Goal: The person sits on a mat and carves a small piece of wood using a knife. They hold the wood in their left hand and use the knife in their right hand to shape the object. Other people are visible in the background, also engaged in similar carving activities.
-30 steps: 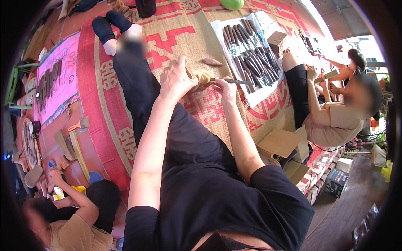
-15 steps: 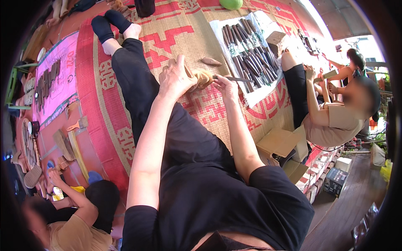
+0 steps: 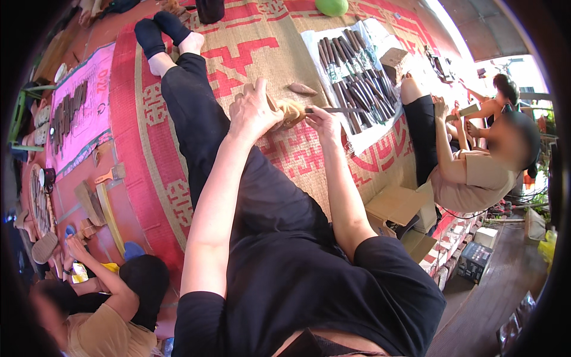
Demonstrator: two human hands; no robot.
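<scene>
My left hand (image 3: pixel 253 118) is wrapped around a tan wooden carving (image 3: pixel 291 113) above my bent leg, with the thumb sticking up. Its full shape is hidden behind the fingers. From the right, my right hand (image 3: pixel 325 124) pinches a slim dark carving tool (image 3: pixel 344 110), whose left end meets the wood. The tool's other end points right, toward a white cloth (image 3: pixel 310 40) covered with several dark-handled carving tools (image 3: pixel 355 74). Just beyond my hands, a small pointed brown piece of wood (image 3: pixel 303 89) lies on the woven mat (image 3: pixel 238 74).
A person (image 3: pixel 473 169) sits at the right beside an open cardboard box (image 3: pixel 395 203); another person (image 3: pixel 113 318) works at the lower left. A pink cloth (image 3: pixel 95 74) with more tools lies left. A wooden block (image 3: pixel 392 58) and a green round object (image 3: pixel 332 6) are farther off.
The view has shifted slightly. Both hands keep their grip on the carving and the tool, and the tool lies a little more level against the wood.
</scene>
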